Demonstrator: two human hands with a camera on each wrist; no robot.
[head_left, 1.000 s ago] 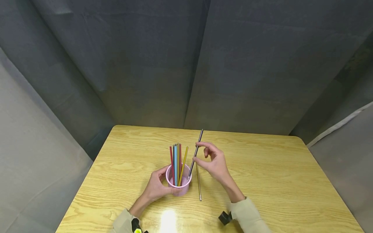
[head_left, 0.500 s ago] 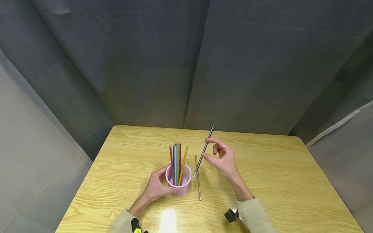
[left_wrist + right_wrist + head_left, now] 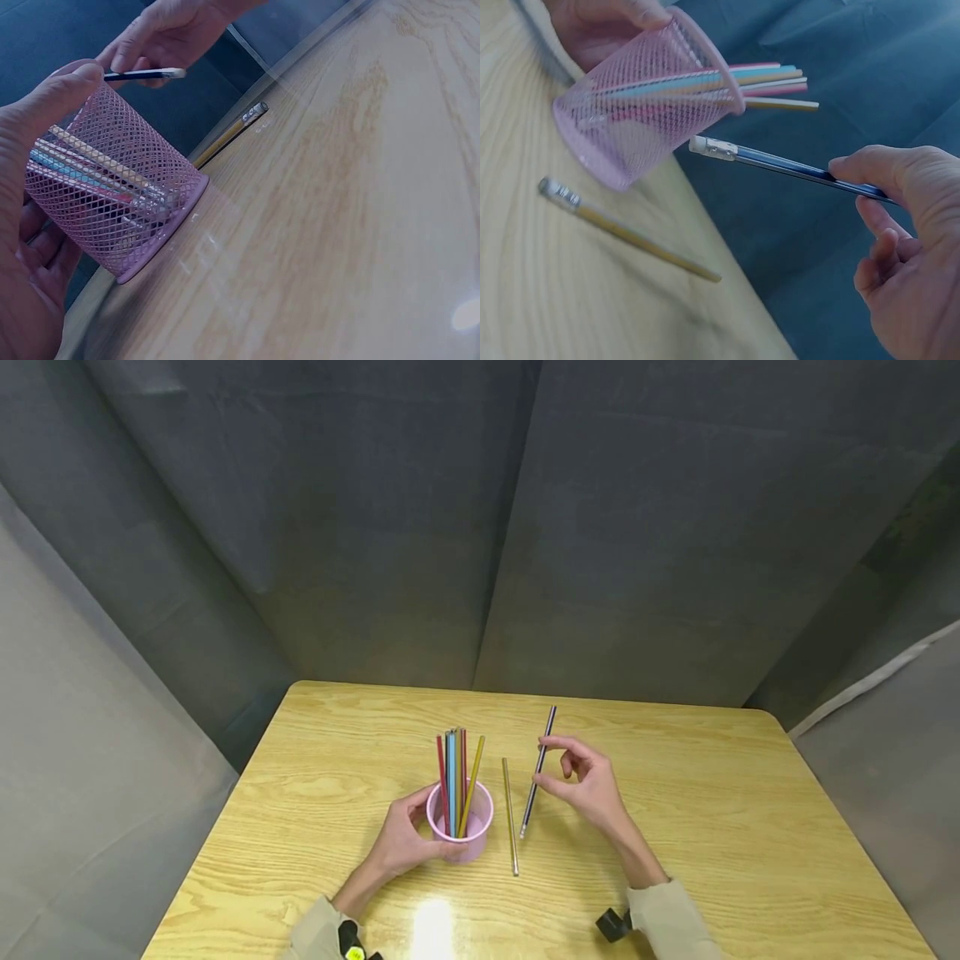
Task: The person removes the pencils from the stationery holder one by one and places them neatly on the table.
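A pink mesh pencil cup (image 3: 477, 849) stands upright on the table, and my left hand (image 3: 405, 839) grips its side. Several coloured pencils (image 3: 780, 75) lean inside it, red, light blue and yellow among them. My right hand (image 3: 588, 781) pinches a dark striped pencil (image 3: 546, 735) between thumb and fingers, to the right of the cup. Its white eraser end (image 3: 697, 144) points down toward the table. Between the cup and that pencil, a yellow pencil (image 3: 510, 817) lies on the table, its metal-banded end (image 3: 255, 112) toward me.
The wood-grain table (image 3: 750, 827) reaches away on both sides. Grey curtains (image 3: 375, 527) hang behind its far edge and at the left and right. Black camera mounts (image 3: 613, 925) sit at both wrists.
My right hand has moved right with the dark pencil, out of the cup, past the lying yellow pencil, then lower. My left hand and the cup have stayed in place.
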